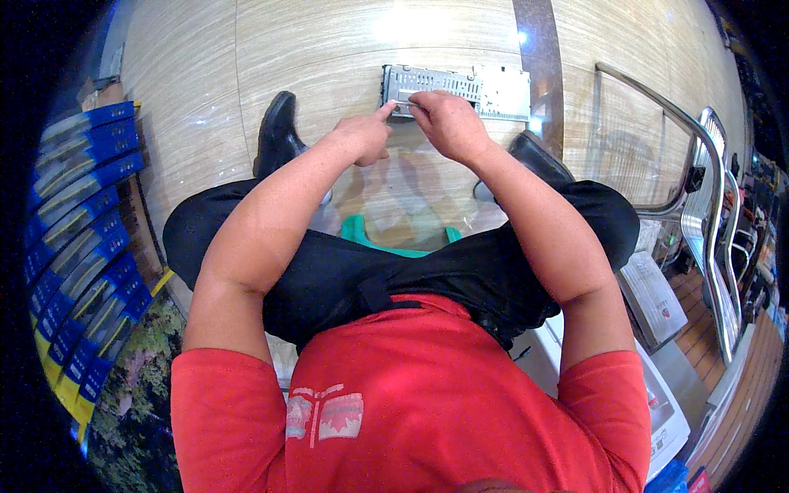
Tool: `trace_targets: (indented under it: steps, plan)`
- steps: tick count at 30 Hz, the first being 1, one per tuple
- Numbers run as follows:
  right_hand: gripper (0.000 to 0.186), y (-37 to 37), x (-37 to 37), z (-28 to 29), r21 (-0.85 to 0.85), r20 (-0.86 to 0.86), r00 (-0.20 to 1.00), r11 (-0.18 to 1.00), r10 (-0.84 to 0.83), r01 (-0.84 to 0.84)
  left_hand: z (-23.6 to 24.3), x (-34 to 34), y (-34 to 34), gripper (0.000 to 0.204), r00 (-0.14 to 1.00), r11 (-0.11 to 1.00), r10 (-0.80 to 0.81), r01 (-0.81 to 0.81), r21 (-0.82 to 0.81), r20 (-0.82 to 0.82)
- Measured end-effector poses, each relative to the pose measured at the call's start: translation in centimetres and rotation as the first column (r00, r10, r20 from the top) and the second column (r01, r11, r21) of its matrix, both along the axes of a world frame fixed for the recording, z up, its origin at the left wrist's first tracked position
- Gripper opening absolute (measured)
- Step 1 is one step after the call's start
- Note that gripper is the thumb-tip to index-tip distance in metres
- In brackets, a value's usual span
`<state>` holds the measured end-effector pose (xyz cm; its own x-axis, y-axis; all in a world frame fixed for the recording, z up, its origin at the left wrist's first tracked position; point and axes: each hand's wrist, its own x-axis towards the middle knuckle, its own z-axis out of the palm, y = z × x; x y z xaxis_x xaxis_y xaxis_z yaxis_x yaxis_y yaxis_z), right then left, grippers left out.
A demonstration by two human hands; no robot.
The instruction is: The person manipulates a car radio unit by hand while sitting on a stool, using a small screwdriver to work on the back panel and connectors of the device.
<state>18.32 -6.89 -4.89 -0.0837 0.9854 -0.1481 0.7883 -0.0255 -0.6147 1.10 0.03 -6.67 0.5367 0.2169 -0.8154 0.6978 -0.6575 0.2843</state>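
A flat silver metal box with a perforated cover [434,80] lies on the floor between my shoes; it looks like the chassis of an electronic unit. My left hand [363,138] is apart from my right, its index finger stretched out to the box's near left corner and its other fingers curled loosely with nothing visible in them. My right hand [450,125] reaches over the near edge of the box. Its thumb and fingertips are pinched together at a small thin piece by that edge, too small to name.
A green plastic stool [355,230] shows beneath me. My black shoes [280,133] stand either side. Blue-and-yellow packages [86,222] are stacked at left. At right are a metal-framed bench [705,177], a boxed item [653,297] and a white container [670,423].
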Motion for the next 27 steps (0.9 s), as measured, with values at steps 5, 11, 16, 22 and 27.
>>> trace_targets:
  steps: [5,11,16,22,27]
  plan:
    - [0.024,-0.05,-0.03,0.12,-0.031,0.006,1.0,0.999,0.009,-0.008,-0.33,-0.1,-0.1,0.043,1.0,1.0,-0.004,0.003,0.027,0.015]
    - [0.022,-0.15,-0.03,0.13,-0.026,0.013,0.999,0.999,0.029,-0.029,-0.48,-0.19,-0.1,0.045,1.0,1.0,-0.005,0.005,0.025,0.018]
    - [0.02,-0.32,0.07,-0.02,0.002,0.003,0.999,0.999,0.051,-0.051,-0.52,-0.14,-0.03,0.046,1.0,1.0,-0.014,0.013,0.019,0.008]
    - [0.02,-0.17,0.01,-0.07,-0.008,0.023,1.0,1.0,0.006,-0.006,-0.05,-0.06,-0.03,0.047,1.0,1.0,-0.003,0.003,0.014,0.022]
    - [0.02,-0.02,-0.12,0.13,-0.011,0.019,1.0,1.0,-0.014,0.014,-0.39,-0.22,-0.01,0.047,1.0,1.0,-0.012,0.011,0.017,0.024]
